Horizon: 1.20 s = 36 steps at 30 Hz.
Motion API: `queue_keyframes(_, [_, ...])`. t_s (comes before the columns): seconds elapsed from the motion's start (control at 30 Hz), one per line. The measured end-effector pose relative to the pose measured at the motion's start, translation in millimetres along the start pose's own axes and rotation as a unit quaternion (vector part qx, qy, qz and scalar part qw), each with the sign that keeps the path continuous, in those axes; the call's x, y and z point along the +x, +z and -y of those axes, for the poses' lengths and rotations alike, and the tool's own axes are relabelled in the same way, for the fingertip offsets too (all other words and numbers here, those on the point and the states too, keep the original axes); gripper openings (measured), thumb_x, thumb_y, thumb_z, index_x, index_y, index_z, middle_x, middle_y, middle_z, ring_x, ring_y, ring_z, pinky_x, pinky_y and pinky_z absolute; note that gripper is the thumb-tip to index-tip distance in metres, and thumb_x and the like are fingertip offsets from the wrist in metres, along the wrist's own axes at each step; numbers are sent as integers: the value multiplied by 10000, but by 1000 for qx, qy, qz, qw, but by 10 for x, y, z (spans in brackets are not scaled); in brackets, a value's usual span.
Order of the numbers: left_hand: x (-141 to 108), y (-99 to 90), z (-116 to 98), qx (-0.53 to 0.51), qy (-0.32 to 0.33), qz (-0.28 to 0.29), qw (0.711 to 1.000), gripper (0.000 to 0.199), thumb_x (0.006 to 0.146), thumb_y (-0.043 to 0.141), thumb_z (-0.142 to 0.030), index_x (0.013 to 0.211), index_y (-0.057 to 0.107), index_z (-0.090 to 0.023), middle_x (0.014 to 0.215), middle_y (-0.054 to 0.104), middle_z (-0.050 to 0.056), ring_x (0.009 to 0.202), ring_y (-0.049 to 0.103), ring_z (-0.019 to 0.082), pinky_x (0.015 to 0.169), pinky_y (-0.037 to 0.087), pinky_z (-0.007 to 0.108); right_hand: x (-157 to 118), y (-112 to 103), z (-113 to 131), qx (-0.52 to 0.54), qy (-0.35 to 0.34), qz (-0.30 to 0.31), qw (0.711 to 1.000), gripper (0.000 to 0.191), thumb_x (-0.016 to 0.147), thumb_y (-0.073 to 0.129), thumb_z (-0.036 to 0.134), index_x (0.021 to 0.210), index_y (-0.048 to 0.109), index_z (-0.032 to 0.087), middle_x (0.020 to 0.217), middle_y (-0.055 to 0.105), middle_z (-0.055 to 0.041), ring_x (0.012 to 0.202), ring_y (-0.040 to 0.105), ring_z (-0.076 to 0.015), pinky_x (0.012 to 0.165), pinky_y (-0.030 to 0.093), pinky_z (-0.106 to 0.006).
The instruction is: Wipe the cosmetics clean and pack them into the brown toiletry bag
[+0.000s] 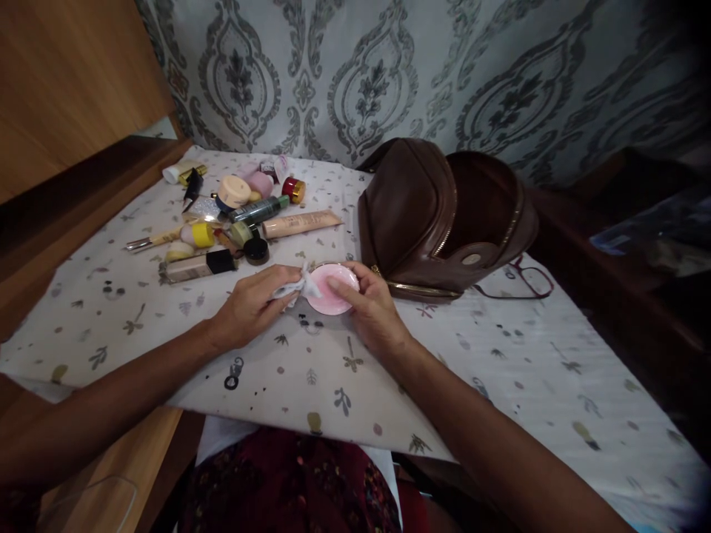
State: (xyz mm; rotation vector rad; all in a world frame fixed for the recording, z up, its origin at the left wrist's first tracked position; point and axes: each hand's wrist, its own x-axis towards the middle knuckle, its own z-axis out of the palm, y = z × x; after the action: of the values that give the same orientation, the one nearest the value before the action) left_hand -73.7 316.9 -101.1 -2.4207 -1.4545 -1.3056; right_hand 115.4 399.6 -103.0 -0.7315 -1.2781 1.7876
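Head camera shows the left hand (252, 305) pinching crumpled white cloth (303, 285), the right hand (381, 312) clasping a round, glossy pink disc (326, 297) that a sideways push could dislodge.

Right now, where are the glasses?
In the head view, the glasses are right of centre, beside the bag and farther right than the right hand.

This looks like a room in a home: damask-patterned backdrop (372, 89), leaf-printed tablecloth (327, 359), wooden cabinet (78, 89), loose cosmetics (303, 223) and a brown handbag (405, 207).
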Motion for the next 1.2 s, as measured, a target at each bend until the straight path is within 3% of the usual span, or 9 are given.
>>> queue_keyframes(0.13, [9,12,-24,5,24,-12,1000,200,937,595,-153,1137,591,-156,1084,707,92,1032,678,162,904,553,275,5,17,5,119,79,-10,990,383,585,910,313,849,661,190,839,679,9,765,614,-138,736,532,-278])
queue_keyframes(0.27, [13,23,-38,3,13,-31,999,222,919,625,-161,1138,596,-159,1075,697,91,1041,669,175,916,544,289,-13,60,-26,203,92,16,975,353,662,866,263,951,670,212,976,705,-12,924,642,-174,876,548,-325])
queue_keyframes(0.5, [31,-23,-30,17,5,-61,998,231,922,619,-172,1151,596,-171,1030,693,68,972,667,164,873,549,286,-70,130,-10,184,86,82,976,304,784,778,407,1015,678,238,1089,702,-22,1081,609,-197,970,505,-355])
queue_keyframes(0.63, [45,-30,-38,11,0,-66,998,219,930,607,-177,1149,606,-180,1026,701,63,962,673,165,864,558,294,-75,86,50,127,112,74,983,371,737,818,415,1025,692,217,1047,709,-26,957,625,-172,839,524,-296])
queue_keyframes(0.8, [50,-17,-52,9,8,-70,997,226,932,605,-175,1158,620,-186,1059,705,73,1003,677,176,888,564,315,-52,55,66,142,142,45,979,361,671,871,344,944,699,183,795,666,13,676,569,-102,537,452,-190])
queue_keyframes(1.0, [21,-20,-97,30,43,-36,998,288,937,579,-153,1218,610,-210,1190,658,109,1108,642,200,933,555,355,-42,84,35,189,124,34,974,380,686,863,305,999,661,226,1006,712,-6,833,648,-150,711,574,-278])
queue_keyframes(1.1, [19,-11,-119,43,69,-12,997,302,944,544,-127,1227,601,-217,1195,650,118,1119,626,210,943,546,381,-40,94,16,206,120,37,970,408,704,851,300,1050,640,251,956,710,16,796,647,-137,687,569,-264])
queue_keyframes(1.2, [30,-7,-115,52,73,-24,996,301,942,548,-123,1223,599,-219,1193,654,119,1120,624,217,945,543,396,-58,112,7,228,138,56,962,391,718,844,310,1033,616,264,940,705,32,807,655,-136,737,580,-289])
